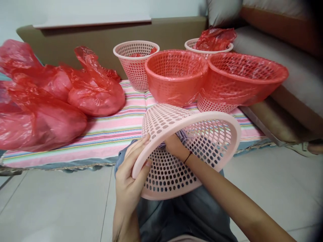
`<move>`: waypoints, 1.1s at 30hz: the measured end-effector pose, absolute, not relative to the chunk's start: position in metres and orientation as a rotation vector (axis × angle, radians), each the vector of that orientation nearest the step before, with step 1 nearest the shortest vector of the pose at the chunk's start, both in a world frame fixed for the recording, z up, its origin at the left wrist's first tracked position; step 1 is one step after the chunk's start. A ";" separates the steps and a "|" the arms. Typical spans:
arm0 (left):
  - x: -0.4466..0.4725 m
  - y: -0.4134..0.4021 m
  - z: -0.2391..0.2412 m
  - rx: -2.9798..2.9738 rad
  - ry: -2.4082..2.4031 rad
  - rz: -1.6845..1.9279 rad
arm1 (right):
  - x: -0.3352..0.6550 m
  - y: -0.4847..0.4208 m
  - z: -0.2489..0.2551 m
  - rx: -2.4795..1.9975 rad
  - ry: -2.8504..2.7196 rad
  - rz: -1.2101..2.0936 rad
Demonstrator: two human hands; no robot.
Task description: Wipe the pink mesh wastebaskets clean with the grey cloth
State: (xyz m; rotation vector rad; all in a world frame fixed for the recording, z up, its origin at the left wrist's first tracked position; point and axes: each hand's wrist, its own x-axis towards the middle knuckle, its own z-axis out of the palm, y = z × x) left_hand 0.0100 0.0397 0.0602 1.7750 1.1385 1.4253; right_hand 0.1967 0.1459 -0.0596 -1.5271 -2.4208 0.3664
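Observation:
A pale pink plastic wastebasket (pixel 164 117) with a perforated wall lies tilted over my lap, its mouth turned toward me and to the right. My left hand (pixel 133 164) grips its rim on the left, thumb inside and fingers outside. My right hand (pixel 175 146) reaches deep into the basket, fingers curled round a bunched purple-grey cloth (pixel 182 136) against the inner wall. The fingertips are hidden behind the hand and cloth. A dark cord circles the right wrist.
Red-lined baskets (pixel 176 79) (pixel 244 77) stand ahead on a striped cloth (pixel 108 131). Behind them are pink baskets (pixel 136 57) (pixel 207 50) with red plastic inside. Bulging red plastic bags (pixel 97 97) sit left. Grey cushions (pixel 285 64) stack at right. Someone's shoe (pixel 300 149) shows far right.

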 end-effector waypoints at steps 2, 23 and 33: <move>0.010 0.040 0.060 1.769 1.134 1.423 | 0.198 0.136 -0.056 -1.528 -2.438 0.408; 0.005 0.042 0.066 1.763 1.181 1.370 | 0.224 -0.036 0.020 -1.547 -2.323 1.303; 0.006 0.050 0.072 1.792 1.225 1.368 | 0.234 -0.055 0.031 -1.466 -2.264 1.323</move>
